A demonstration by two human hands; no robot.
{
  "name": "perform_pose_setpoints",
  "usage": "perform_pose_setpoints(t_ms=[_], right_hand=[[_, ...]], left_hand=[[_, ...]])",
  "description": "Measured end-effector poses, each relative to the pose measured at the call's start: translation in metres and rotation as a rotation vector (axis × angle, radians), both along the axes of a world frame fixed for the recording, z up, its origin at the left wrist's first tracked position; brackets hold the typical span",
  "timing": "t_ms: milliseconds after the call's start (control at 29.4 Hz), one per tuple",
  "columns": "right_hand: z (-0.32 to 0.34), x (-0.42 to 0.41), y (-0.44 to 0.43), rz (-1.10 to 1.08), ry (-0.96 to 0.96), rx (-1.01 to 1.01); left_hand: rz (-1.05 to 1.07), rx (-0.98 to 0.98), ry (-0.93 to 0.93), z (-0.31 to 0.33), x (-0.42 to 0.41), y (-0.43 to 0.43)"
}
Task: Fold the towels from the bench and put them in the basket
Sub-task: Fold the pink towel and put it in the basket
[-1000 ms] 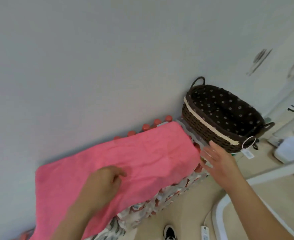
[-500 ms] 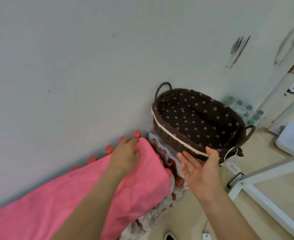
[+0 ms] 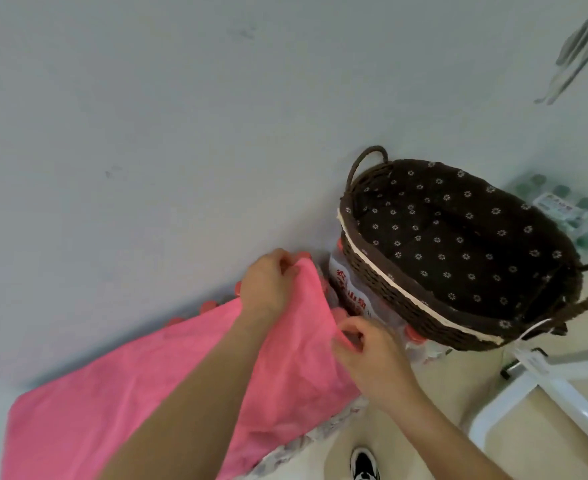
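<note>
A pink towel (image 3: 140, 386) lies spread flat along the bench by the wall. My left hand (image 3: 268, 282) pinches the towel's far right corner, close to the wall. My right hand (image 3: 365, 355) grips the near right corner at the towel's right edge. To the right stands a dark brown woven basket (image 3: 389, 285) with a flower-dotted lining and two loop handles; nothing lies inside it.
The basket rests on shrink-wrapped packs of red-capped bottles (image 3: 351, 292). More bottles with green caps (image 3: 569, 213) stand at the far right by the wall. A white frame (image 3: 542, 393) crosses the floor at lower right. My shoe (image 3: 365, 464) shows below.
My left hand stayed at the far right corner and closed on it. My right hand, open in the air before, came down and took hold of the near right corner.
</note>
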State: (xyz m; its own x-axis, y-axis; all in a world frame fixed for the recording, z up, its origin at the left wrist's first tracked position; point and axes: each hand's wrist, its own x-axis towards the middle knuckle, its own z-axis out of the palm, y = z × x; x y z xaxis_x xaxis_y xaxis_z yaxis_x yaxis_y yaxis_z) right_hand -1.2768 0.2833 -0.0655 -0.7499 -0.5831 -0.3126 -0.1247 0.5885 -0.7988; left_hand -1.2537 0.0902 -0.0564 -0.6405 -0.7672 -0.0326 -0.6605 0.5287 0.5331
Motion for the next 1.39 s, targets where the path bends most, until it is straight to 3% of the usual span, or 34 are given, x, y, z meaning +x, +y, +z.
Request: perform_pose_setpoints(t_ms=[204,374,578,884,952,1020,1122,1258,1394], right_hand=[[0.002,-0.006,-0.033,-0.018,0.348,-0.076],[-0.001,-0.019,-0.035,0.071,0.663,0.116],[0.003,-0.038,-0.026,0.168,0.71,0.218],[0.007,-0.041,0.015,0.223,0.335,0.229],[0.01,-0.042,0.017,0.185,0.256,0.147],[0.016,-0.043,0.015,0.165,0.207,0.023],[0.032,-0.036,0.007,0.272,0.208,-0.126],[0.049,-0.025,-0.006,0.429,0.208,-0.223],[0.061,-0.005,-0.023,0.595,-0.069,-0.369]], left_hand=[[-0.032,-0.106,0.01,-0.008,-0.014,-0.01],[-0.119,-0.246,0.014,-0.017,-0.018,-0.013],[-0.177,-0.244,0.056,-0.016,-0.027,-0.012],[-0.362,-0.228,-0.095,-0.012,-0.015,0.04],[-0.342,-0.16,-0.177,-0.006,-0.015,0.057],[-0.259,0.038,-0.239,0.003,-0.018,0.066],[-0.031,0.538,-0.083,0.018,-0.019,0.064],[0.064,0.513,0.097,0.021,-0.001,0.044],[0.192,0.592,0.302,0.031,0.043,0.025]])
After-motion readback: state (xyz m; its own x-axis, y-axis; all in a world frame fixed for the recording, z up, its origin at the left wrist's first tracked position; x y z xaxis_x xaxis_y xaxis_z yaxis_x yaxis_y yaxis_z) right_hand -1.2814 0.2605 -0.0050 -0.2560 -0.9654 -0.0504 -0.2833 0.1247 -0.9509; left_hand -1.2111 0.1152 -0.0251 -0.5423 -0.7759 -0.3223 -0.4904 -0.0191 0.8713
